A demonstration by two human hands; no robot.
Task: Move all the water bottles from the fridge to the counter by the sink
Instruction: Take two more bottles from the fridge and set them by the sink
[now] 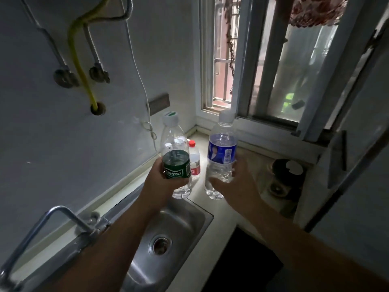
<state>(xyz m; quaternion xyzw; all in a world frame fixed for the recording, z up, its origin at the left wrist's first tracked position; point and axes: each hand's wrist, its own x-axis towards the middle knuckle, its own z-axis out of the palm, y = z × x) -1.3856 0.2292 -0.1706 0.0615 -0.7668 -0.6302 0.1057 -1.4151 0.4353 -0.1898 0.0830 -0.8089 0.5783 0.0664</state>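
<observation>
My left hand (163,179) grips a clear water bottle with a green label (175,163) and a white-green cap, held upright just above the counter (202,199) at the sink's far edge. My right hand (237,182) grips a taller clear bottle with a blue label (221,152) and a white cap, upright over the counter. Behind the green-label bottle, a small bottle with a red cap and red label (194,160) stands on the counter near the wall.
A steel sink (179,226) with a drain lies below my arms, its tap (50,220) at the left. Hoses and a cord hang on the tiled wall. A window sits behind the counter; a gas burner (282,178) stands at the right.
</observation>
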